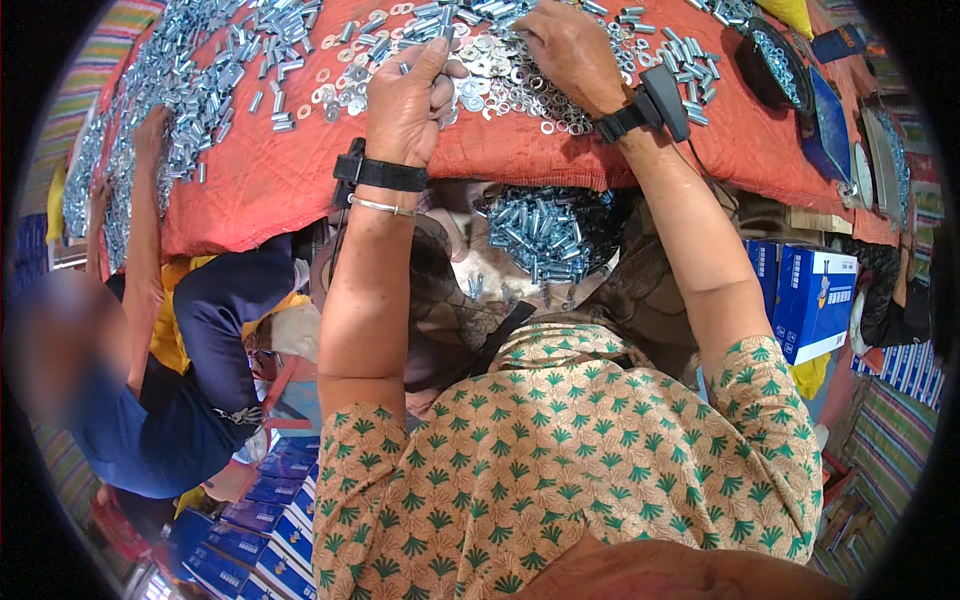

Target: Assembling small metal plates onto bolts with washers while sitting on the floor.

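Observation:
My left hand (412,95) is closed above the red cloth (250,165), thumb pressed against a shiny metal sleeve (446,22) that points away from me. Another small metal piece (404,68) shows between its curled fingers. Under and beside it lie loose flat washers (470,88). To the right, my right hand (572,50) reaches down with fingers drawn together at the far side of the washers. What its fingertips hold, if anything, is hidden. Split ring washers (545,100) lie below this hand, and more metal sleeves (690,62) are scattered to its right.
A large heap of metal sleeves (190,75) covers the cloth's left side, where a co-worker's hand (150,128) reaches in. A dark bowl of parts (780,65) and a blue tray (828,130) stand at right. Finished-looking metal bolts (540,235) fill a black bag at my lap. Blue boxes (805,300) stand beside me.

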Tool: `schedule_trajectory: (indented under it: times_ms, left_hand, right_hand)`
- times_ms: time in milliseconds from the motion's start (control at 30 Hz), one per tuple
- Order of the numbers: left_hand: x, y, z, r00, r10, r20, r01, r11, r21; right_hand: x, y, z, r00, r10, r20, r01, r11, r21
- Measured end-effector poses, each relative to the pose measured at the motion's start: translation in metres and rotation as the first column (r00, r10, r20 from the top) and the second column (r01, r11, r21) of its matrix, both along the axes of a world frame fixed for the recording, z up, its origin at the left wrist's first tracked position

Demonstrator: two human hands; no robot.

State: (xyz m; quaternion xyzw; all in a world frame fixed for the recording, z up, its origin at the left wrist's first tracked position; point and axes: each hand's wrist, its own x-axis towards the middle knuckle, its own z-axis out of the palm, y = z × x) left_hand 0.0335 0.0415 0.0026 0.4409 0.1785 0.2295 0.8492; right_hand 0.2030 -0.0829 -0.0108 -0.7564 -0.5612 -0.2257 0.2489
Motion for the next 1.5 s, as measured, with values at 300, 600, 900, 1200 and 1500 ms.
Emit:
schedule_trajectory:
  times_ms: [300,600,900,1200,1500]
  left_hand:
    - [0.008,-0.001,-0.004,0.999,-0.028,-0.020,0.027,0.999,-0.019]
    - [0.008,-0.010,-0.004,0.989,-0.090,-0.117,0.093,0.995,0.021]
    - [0.013,-0.020,-0.014,0.948,-0.313,-0.052,0.309,0.948,-0.075]
    - [0.013,-0.009,-0.017,0.987,-0.122,0.106,0.141,0.973,-0.184]
    - [0.006,0.001,-0.016,0.991,-0.037,0.132,0.060,0.983,-0.175]
  right_hand:
    - [-0.007,-0.006,-0.001,0.982,0.026,0.186,0.014,0.978,-0.208]
    - [0.009,-0.027,0.014,0.931,0.026,-0.364,0.022,0.992,0.126]
    - [-0.020,-0.016,0.027,0.937,0.210,-0.280,-0.112,0.938,0.328]
    - [-0.021,-0.009,0.022,0.952,0.267,-0.148,-0.204,0.918,0.340]
    - [-0.027,0.000,-0.007,0.982,0.189,0.024,-0.185,0.976,-0.119]
